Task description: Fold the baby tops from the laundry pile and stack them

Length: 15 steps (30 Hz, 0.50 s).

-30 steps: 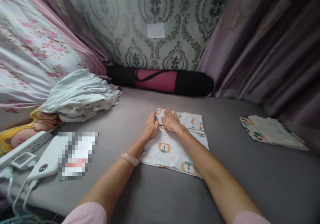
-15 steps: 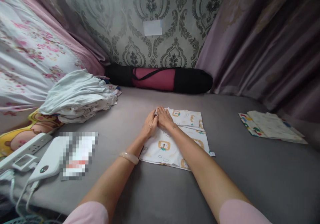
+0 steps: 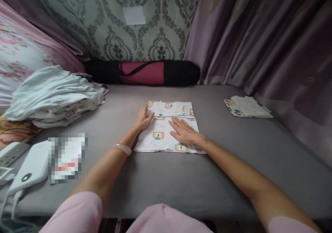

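Observation:
A white garment (image 3: 166, 143) with an orange and green print lies on the grey bed sheet, its far part folded over toward me in a flat strip. Which kind of garment it is, I cannot tell. My left hand (image 3: 144, 118) rests at its left edge, fingers and thumb apart, touching the end of the folded strip. Flat on the lower layer, just below the fold line, my right hand (image 3: 184, 131) lies with its fingers spread. Neither hand grips the cloth.
Crumpled light clothes (image 3: 57, 96) are heaped at the left. A white power bank (image 3: 32, 165) with cables and a power strip (image 3: 11, 153) lie near front left. A black and maroon long bag (image 3: 142, 73) lies along the wall. Folded cloth (image 3: 249, 106) sits at the right.
My right hand has left the garment's far left corner and moved right and nearer, onto its middle. My left hand has opened at the left edge. The view has turned to the right.

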Motion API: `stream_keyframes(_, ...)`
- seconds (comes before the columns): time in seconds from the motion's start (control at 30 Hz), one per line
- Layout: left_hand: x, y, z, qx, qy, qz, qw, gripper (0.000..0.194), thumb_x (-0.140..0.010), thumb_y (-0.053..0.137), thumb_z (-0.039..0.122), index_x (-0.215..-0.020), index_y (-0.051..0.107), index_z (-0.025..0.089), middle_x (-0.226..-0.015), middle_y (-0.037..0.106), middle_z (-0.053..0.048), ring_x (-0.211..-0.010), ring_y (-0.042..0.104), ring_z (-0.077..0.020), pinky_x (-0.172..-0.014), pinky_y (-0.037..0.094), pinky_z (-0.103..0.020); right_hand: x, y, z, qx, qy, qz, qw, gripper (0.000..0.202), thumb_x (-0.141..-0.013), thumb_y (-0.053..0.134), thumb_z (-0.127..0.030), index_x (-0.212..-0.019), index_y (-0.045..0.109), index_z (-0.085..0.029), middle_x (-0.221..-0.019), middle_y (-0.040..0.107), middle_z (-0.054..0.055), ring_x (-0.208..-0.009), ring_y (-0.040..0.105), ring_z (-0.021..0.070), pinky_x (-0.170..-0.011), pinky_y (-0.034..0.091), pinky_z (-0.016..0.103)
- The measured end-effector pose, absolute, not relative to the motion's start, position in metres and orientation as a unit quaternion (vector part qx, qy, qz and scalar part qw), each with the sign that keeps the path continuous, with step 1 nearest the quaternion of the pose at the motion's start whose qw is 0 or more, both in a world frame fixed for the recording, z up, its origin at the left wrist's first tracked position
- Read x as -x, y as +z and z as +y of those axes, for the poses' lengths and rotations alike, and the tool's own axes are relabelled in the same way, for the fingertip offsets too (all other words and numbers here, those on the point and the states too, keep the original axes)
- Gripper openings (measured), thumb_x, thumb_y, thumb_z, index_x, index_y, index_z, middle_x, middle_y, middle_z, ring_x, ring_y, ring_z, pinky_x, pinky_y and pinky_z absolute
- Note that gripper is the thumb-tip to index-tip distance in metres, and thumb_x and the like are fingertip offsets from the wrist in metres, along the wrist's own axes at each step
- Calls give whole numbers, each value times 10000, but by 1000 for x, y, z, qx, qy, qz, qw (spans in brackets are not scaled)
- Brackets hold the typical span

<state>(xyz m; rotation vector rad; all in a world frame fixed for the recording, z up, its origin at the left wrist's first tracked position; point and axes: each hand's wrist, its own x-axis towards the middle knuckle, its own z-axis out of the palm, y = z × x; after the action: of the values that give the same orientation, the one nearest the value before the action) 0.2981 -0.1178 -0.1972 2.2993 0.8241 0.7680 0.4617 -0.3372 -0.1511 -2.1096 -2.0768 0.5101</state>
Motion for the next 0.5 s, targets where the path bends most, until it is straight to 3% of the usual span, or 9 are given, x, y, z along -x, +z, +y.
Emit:
stream_keyframes(0.1, -287, -191, -122, -870, 241, 324, 284, 712, -814, 599, 414, -1405, 350, 107, -1505, 267, -217, -1406, 261, -350, -1136, 274, -496, -471, -149, -379, 698, 168, -692, 77, 652, -960, 316, -491, -1517, 253, -158, -1590, 120, 99, -1466, 74, 246, -1196, 85, 445)
stream_keyframes(0.2, -268, -179, -138, -906, 204, 280, 244, 677, -832, 587, 433, -1393, 380, 118, -1523, 230, -210, -1409, 225, -384, -1130, 253, -546, -473, -147, -415, 695, 163, -693, 96, 613, -974, 314, -492, -1503, 300, -182, -1582, 171, 96, -1460, 122, 252, -1191, 130, 459)
stream_keyframes(0.37, -228, -156, -181, -959, 162, 120, 201, 456, -892, 532, 452, -1266, 547, 191, -1444, 401, -157, -1367, 333, -330, -1108, 319, -504, -464, -139, -456, 691, 156, -698, 104, 496, -992, 333, -441, -1445, 418, -258, -1557, 272, 79, -1437, 227, 242, -1174, 189, 492)
stream_keyframes(0.5, -198, -146, -206, -972, 96, 48, 207, 399, -900, 550, 463, -1227, 593, 239, -1332, 537, -113, -1255, 480, -263, -1047, 410, -426, -461, -139, -476, 688, 112, -707, 119, 413, -985, 401, -341, -1382, 505, -290, -1491, 412, 71, -1377, 366, 226, -1139, 301, 463)
